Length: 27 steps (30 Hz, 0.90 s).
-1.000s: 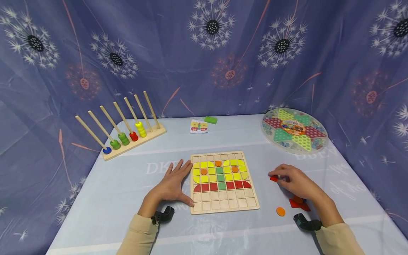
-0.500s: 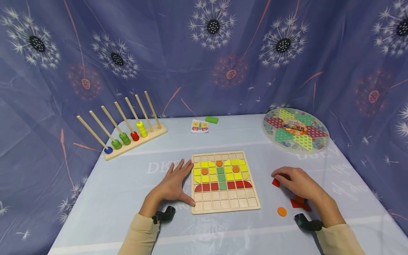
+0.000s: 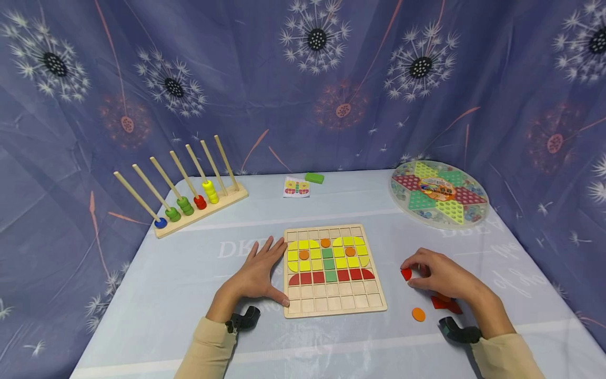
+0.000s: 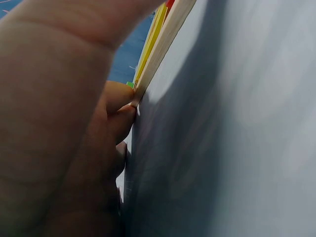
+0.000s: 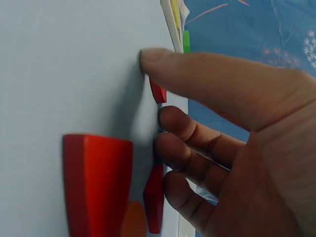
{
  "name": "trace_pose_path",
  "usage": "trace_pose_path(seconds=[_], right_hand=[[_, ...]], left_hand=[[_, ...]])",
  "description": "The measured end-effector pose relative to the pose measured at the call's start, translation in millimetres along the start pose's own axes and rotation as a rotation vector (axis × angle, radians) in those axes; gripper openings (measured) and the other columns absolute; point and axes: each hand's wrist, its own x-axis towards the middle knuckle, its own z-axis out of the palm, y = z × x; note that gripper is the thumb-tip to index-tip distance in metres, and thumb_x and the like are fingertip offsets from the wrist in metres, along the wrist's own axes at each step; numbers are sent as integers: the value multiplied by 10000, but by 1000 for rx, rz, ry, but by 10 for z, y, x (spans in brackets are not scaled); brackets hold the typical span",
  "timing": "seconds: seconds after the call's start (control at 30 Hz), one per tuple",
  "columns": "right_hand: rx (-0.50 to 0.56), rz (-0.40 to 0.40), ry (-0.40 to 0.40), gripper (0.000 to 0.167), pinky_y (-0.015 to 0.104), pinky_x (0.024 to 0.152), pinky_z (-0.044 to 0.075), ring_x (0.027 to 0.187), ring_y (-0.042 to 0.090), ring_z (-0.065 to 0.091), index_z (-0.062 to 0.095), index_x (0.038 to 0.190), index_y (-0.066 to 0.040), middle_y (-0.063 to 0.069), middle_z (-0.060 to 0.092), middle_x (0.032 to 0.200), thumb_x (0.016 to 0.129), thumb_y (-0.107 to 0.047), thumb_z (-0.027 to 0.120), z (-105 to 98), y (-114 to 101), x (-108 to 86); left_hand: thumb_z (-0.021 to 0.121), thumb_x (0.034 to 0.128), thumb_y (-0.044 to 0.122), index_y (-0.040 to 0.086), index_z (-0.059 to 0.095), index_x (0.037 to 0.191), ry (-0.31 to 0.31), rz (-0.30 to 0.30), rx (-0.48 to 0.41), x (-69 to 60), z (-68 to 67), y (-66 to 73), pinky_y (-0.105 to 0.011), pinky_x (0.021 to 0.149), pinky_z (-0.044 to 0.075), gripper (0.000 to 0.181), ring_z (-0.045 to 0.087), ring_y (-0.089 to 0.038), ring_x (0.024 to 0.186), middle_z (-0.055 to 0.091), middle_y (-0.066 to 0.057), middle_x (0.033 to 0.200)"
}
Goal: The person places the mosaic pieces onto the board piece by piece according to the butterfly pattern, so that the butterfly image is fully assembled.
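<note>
In the head view my left hand (image 3: 260,273) lies with fingers spread along the left edge of a wooden grid board (image 3: 333,305). Its fingertips and thumb touch the frame. The board carries yellow, red, green and orange tiles in a butterfly pattern, with its lower rows bare. To the right of the board, my right hand (image 3: 440,273) pinches a small red tile (image 3: 406,274) between thumb and index finger, low at the table. The right wrist view shows that red tile (image 5: 158,91) partly behind the thumb; the other fingers are curled.
Beside the right wrist lie red tiles (image 3: 447,304), partly hidden, and an orange disc (image 3: 418,314). At the back are a pattern card (image 3: 296,188), a green block (image 3: 314,178) and a round Chinese checkers board (image 3: 437,196). A peg stand with coloured rings (image 3: 201,213) stands back left.
My right thumb and index finger have shifted around the red tile, which has turned and moved slightly left and nearer. The left hand and the board stay in place.
</note>
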Motion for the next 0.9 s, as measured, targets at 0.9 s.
trace_pose_path(seconds=[0.9], right_hand=[[52,-52,16,206,247,681,456,812,137,504,696,907,-320,-106,579,864,757,-400,812,189,-285,115]], left_hand=[[696,414,865,121,179,1547,-4,-1,2,-1,-6,5,-503,1145,-27,1450,5,-251,1456,106,5,1602]])
